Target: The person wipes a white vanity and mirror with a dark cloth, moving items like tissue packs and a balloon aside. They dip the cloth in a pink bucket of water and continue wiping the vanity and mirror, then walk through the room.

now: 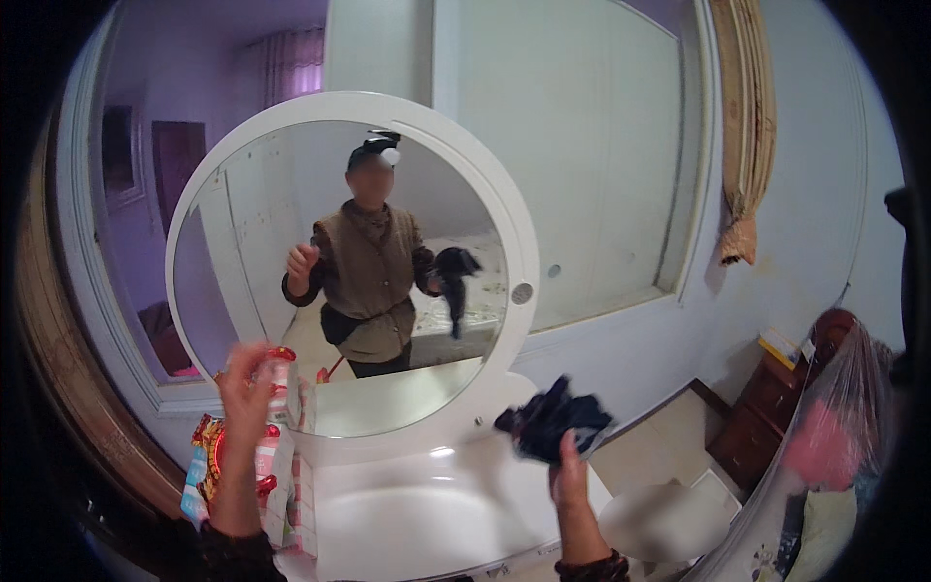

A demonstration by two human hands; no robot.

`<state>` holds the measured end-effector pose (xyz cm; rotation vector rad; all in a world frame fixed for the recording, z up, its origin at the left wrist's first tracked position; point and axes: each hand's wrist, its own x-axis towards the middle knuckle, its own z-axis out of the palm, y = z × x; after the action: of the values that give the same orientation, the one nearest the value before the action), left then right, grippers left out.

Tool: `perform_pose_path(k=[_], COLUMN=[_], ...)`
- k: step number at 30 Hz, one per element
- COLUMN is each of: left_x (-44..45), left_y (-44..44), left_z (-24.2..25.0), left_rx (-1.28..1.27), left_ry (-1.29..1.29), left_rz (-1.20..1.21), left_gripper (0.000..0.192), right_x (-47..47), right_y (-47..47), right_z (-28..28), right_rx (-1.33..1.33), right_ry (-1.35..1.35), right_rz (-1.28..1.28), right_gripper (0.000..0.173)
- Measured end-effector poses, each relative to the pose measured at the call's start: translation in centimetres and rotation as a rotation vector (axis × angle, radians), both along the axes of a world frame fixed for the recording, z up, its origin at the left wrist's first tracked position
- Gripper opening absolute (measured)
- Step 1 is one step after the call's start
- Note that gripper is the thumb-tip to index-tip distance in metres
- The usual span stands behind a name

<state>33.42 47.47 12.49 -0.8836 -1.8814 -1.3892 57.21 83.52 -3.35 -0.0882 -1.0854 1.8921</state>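
My right hand (571, 473) grips a dark, crumpled cloth (556, 422) above the right end of a white glossy dressing table (414, 516). At the left, my left hand (247, 385) is raised, blurred and apparently without anything in it, in front of packages with red and gold decoration (269, 465). A round mirror in a white frame (525, 240) stands at the back of the table. It reflects the person wearing a brown vest and a head-mounted device, with the dark cloth in one hand.
A white round stool (662, 520) stands right of the table. Farther right are a dark wooden drawer cabinet (764, 407) and a clear plastic sheet (836, 407) over piled things. A tied tan curtain (745, 145) hangs beside the window frame (694, 145).
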Motion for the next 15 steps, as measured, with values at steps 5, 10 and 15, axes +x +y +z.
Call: perform_pose_path(k=[5,10,15], left_x=[-10.4,-17.7,-21.5], left_y=[-4.6,-6.4,-6.9], left_z=[6.9,13.0,18.6], left_rx=[0.072,-0.014,-0.12], left_ry=[0.291,0.311,0.228], left_rz=[0.471,0.74,0.791], left_gripper=[0.041,0.051,0.064], right_x=[-4.6,-9.6,-16.3], right_y=[3.6,5.0,2.3], right_z=[8.9,19.8,29.6], right_rx=[0.356,0.858,1.375], right_ry=[-0.025,-0.076,0.317], right_rz=[-0.168,-0.258,-0.59], right_gripper=[0.036,0.037,0.031])
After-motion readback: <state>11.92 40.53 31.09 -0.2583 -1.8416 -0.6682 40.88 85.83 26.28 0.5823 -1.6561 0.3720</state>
